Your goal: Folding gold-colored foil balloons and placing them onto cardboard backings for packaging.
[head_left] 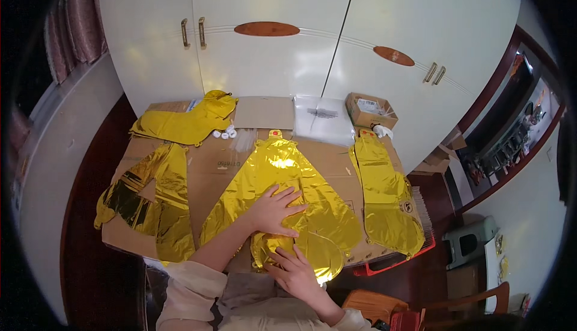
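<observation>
Gold foil piece (321, 208): at the centre of my clock, flat on brown cardboard (213, 165), its narrow tab (275, 134) at 12 and its broad end toward me at 6.
Left hand (276, 214): palm down on the foil, fingers fanned wide, pressing without gripping anything.
Right hand (296, 275): just below my left, toward 5 o'clock, fingers loosely bent and apart over the lower foil; I see no pinch, though what lies beneath them is hidden.
Creases: the foil is rumpled around both palms; uneven pressure could set those wrinkles harder.
Curved seam (326, 238): at 4 o'clock, near my right fingers; the film looks thin, so a catching nail could nick it there.
Front edge: the broad end lies close to it; dragging both palms toward 6 could pull the sheet into my lap.
Left sleeve (195, 286): near the low end of the second foil piece (174, 174) at 9; a wide elbow swing could sweep that one askew.
White rolls (225, 132): beyond the tab at 11; a hard shove upward could knock them loose.
Third foil piece (384, 202): at 3, safe unless my right forearm strays outward.
</observation>
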`<state>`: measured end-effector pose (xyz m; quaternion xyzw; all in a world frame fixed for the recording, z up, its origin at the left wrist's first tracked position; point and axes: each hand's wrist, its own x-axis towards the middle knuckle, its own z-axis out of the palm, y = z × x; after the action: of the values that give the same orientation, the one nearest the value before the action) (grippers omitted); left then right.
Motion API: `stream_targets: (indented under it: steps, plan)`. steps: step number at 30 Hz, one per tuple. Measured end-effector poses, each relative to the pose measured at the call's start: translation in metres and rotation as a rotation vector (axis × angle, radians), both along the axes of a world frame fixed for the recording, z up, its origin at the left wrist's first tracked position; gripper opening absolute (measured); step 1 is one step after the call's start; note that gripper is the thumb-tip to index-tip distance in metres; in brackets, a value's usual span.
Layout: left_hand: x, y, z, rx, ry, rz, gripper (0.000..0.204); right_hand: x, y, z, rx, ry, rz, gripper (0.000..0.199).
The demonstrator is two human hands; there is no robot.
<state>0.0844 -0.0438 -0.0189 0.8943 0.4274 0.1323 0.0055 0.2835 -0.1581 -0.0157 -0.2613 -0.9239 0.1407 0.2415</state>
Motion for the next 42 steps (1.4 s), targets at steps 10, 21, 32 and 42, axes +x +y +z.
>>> stream_targets:
  steps: [10, 21, 32, 42]
  plan:
    - [-0.001, 0.0, 0.001, -0.002, -0.007, -0.003, 0.082, 0.02, 0.021, -0.006, -0.084, 0.047, -0.002, 0.035]
    - [0.0, 0.001, -0.001, 0.01, -0.024, -0.022, 0.081, 0.054, 0.076, 0.001, 0.107, -0.248, -0.134, 0.067]
    - [0.0, 0.0, 0.0, 0.023, 0.005, -0.01, 0.081, 0.053, 0.08, 0.016, 0.061, -0.577, -0.092, 0.122]
    - [0.001, -0.001, -0.001, 0.014, -0.001, -0.006, 0.081, 0.109, -0.011, -0.027, -0.165, 0.493, -0.657, 0.05]
